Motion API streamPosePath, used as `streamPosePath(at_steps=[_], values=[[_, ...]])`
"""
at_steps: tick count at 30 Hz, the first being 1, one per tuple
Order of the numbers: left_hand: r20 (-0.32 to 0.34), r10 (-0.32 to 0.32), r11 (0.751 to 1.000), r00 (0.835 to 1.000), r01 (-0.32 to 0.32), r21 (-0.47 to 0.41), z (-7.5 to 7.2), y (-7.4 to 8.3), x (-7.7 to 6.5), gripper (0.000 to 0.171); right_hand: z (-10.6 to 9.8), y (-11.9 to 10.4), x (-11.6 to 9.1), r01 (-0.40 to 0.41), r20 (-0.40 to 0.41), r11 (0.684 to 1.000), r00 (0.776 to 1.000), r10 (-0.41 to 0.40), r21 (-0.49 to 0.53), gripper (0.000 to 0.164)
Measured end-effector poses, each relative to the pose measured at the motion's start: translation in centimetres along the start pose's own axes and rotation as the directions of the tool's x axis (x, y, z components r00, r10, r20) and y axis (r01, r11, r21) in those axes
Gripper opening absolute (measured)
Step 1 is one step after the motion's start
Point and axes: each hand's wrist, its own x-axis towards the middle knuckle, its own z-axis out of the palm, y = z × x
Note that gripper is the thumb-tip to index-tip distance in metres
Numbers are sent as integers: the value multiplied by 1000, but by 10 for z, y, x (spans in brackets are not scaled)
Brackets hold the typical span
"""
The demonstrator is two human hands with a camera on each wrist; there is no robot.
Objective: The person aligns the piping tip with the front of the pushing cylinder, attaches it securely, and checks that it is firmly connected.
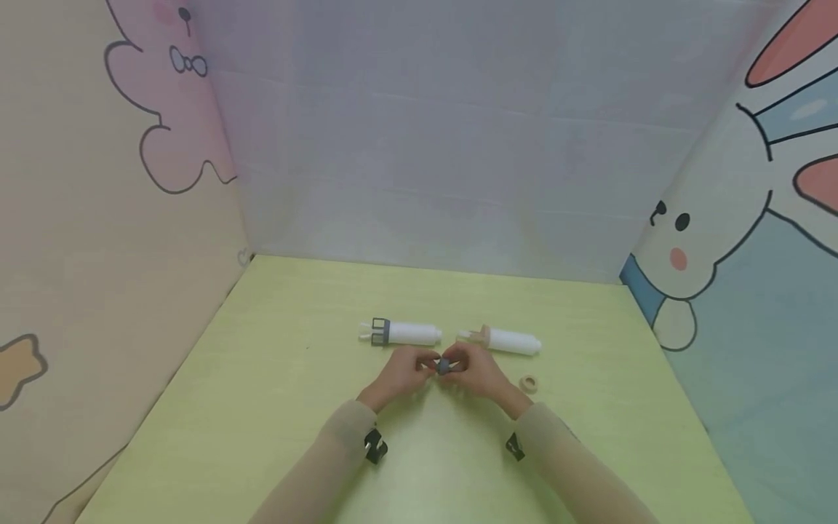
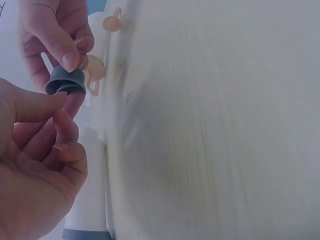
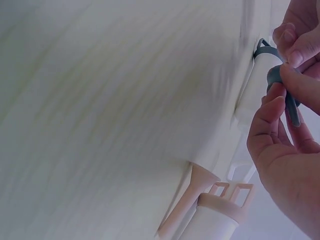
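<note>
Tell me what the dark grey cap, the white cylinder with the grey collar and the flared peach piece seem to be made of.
The dark grey cap looks like matte plastic, perhaps rubber: smooth, with a thin, even rim. The white cylinder seems smooth, low-gloss plastic, evenly coloured without visible grain. The flared peach piece is probably matte moulded plastic, one even colour; painted wood cannot be excluded.

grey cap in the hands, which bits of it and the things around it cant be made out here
Head view: the grey cap is too small for fine detail, and the right hand partly covers it.
Left wrist view: the left hand hides part of the grey-collared white tube, which the bottom edge cuts off.
Right wrist view: the bottom edge cuts off the pink-collared white tube.
</note>
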Motion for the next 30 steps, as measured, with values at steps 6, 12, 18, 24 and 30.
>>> streamPosePath(at_steps=[6,12,18,24,30], values=[[-6,-46,994,999,45,-96,1,3,3,28,-2,1,2,28,6,999,1000,-29,46,31],[-44,-56,994,997,52,-96,5,4,6,27,-2,3,2,76,0,995,997,-76,68,31],[-72,-62,995,995,56,-80,6,4,8,24,-3,3,2,100,10,991,995,-101,90,33],[-101,-90,989,991,78,-122,5,5,8,18,-3,4,5,117,-5,993,993,-117,19,33],[-146,-133,982,980,111,-150,6,4,7,12,-4,4,4,114,-17,993,993,-114,-25,32]])
